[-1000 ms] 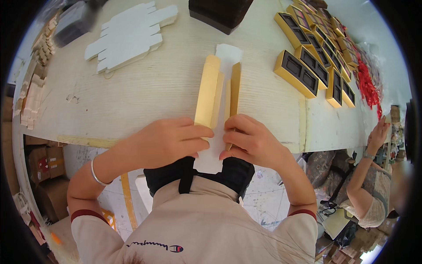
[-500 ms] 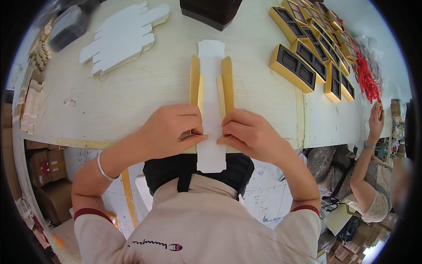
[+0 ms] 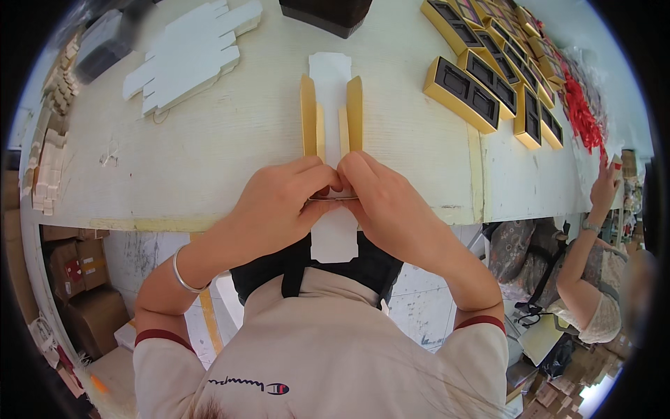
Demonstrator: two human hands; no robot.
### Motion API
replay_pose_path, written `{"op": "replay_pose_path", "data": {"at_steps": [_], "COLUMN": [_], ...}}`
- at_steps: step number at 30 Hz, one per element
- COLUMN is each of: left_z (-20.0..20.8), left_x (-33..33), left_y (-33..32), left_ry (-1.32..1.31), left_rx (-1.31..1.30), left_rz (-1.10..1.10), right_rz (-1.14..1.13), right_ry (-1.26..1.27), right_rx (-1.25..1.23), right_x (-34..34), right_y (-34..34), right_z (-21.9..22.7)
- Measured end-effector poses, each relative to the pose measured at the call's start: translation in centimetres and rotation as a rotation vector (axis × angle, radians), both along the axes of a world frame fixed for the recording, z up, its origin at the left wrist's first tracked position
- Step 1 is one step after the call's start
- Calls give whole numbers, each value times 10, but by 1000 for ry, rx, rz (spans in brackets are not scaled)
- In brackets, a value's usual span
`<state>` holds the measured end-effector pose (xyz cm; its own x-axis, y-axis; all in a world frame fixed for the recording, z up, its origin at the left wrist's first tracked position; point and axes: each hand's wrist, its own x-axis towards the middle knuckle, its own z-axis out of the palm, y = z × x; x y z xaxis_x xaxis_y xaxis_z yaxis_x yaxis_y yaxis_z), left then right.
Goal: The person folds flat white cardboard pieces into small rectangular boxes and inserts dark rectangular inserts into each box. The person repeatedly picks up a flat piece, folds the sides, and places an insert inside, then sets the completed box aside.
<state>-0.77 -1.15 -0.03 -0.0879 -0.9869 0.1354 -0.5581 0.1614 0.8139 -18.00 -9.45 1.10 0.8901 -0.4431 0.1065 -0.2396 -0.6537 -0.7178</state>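
Note:
A partly folded cardboard box blank, white inside and gold outside, lies lengthwise before me, its near end jutting past the table edge. Its two long gold side walls stand up. At the near ends of these walls, my left hand and my right hand meet, fingers closed on the end flaps, which are bent inward across the white base. Both thumbs are on the near side of the flaps. The fingers hide most of the fold.
A stack of flat white box blanks lies at the far left. Beyond the box stands a dark container. Gold boxes with black inserts and red ribbons are at the right, near another person's hand.
My hands have come together over the middle of the box blank, bringing the end flaps inward until they meet. The other person's hand now holds a small item.

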Motion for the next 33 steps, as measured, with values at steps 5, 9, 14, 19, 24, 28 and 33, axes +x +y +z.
{"op": "replay_pose_path", "data": {"at_steps": [5,9,14,19,24,28,33], "left_z": [0,8,8,34,19,-1,-6], "left_x": [1,4,-3,14,16,-3,-11], "left_y": [3,7,19,16,21,23,27], "left_ry": [-80,-61,25,320,164,326,276], "left_rx": [-36,38,103,508,267,157,-105], "left_rz": [9,-15,-40,-125,-247,-22,116], "right_rz": [55,143,106,101,48,-218,-216], "right_ry": [-57,-132,-337,-350,-331,-467,-399], "right_rx": [33,-261,-536,-260,-6,259,-132], "right_x": [-6,-28,-27,-22,-20,-8,-10], "right_y": [-2,11,18,16,13,29,27], "right_z": [4,-6,-39,-29,-25,-23,-29]}}
